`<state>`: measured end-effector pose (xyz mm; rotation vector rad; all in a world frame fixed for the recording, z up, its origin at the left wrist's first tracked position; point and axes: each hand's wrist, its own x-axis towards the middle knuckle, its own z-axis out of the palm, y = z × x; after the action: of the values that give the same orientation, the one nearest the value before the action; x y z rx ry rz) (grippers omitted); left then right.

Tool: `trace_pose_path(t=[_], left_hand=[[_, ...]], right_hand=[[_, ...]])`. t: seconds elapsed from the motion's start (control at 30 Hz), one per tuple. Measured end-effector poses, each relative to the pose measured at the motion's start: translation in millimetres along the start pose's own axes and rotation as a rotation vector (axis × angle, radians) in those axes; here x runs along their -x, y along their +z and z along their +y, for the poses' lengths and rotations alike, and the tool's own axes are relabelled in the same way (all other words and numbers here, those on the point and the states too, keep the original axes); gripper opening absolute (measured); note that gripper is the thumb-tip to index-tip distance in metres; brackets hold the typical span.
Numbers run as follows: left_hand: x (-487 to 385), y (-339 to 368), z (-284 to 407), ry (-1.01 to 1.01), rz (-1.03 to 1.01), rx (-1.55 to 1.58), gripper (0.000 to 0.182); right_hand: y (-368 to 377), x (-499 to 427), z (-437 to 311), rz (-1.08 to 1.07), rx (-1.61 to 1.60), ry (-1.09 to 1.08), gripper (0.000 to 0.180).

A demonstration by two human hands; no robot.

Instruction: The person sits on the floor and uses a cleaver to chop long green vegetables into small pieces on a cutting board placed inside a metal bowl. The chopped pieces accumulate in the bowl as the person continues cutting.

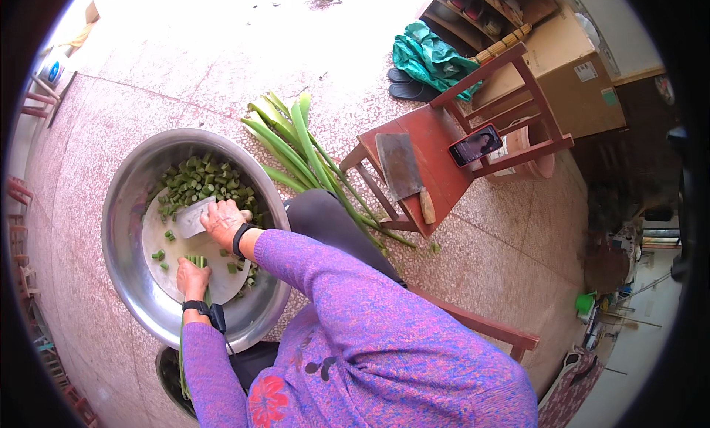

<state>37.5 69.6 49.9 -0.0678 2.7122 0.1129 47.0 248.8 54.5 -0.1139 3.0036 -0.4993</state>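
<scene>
My right hand (223,224) grips a broad cleaver (194,217) by its handle end, the blade tilted over a round white chopping board (161,275). Lower on the same board, my left hand (193,279) holds a bundle of green stalks (195,259), whose long ends trail back under my left forearm. Cut stalk pieces (202,179) are heaped beyond the blade, and a few loose ones lie near my left hand. Board and pieces sit inside a wide stainless steel basin (127,295) on the floor.
Long green leafy stalks (310,156) lie on the speckled floor (216,103) right of the basin. A red wooden chair (438,145) there bears a second cleaver (400,167) and a phone (475,145). Beyond it are slippers (410,87), a green plastic bag (430,56) and a cardboard box (560,79).
</scene>
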Motion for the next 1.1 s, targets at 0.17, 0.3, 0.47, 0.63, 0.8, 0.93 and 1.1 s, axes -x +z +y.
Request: trace_pose_path(t=[0.17, 0.3, 0.47, 0.63, 0.8, 0.93, 1.1], left_hand=[[-5, 0, -4, 0.018, -0.006, 0.022, 0.055], [-7, -4, -7, 0.022, -0.03, 0.064, 0.054], [-15, -3, -8, -0.035, -0.056, 0.144, 0.05], [-21, 7, -14, -0.105, -0.133, 0.274, 0.058], [-14, 9, -11, -0.071, -0.108, 0.397, 0.062], [-10, 6, -18, -0.018, -0.189, 0.731, 0.05], [5, -1, -51, -0.006, -0.338, 0.945, 0.045]], right_hand=[[22, 11, -6, 0.131, -0.099, 0.033, 0.022], [37, 15, -29, -0.501, -0.59, 0.209, 0.024], [66, 35, -67, -0.889, -1.342, 0.535, 0.023], [99, 46, -113, -0.556, -1.893, 0.507, 0.041], [105, 51, -139, -0.164, -1.939, 0.667, 0.042], [99, 49, -131, -0.252, -1.924, 0.634, 0.045], [99, 47, -120, -0.362, -1.839, 0.531, 0.03]])
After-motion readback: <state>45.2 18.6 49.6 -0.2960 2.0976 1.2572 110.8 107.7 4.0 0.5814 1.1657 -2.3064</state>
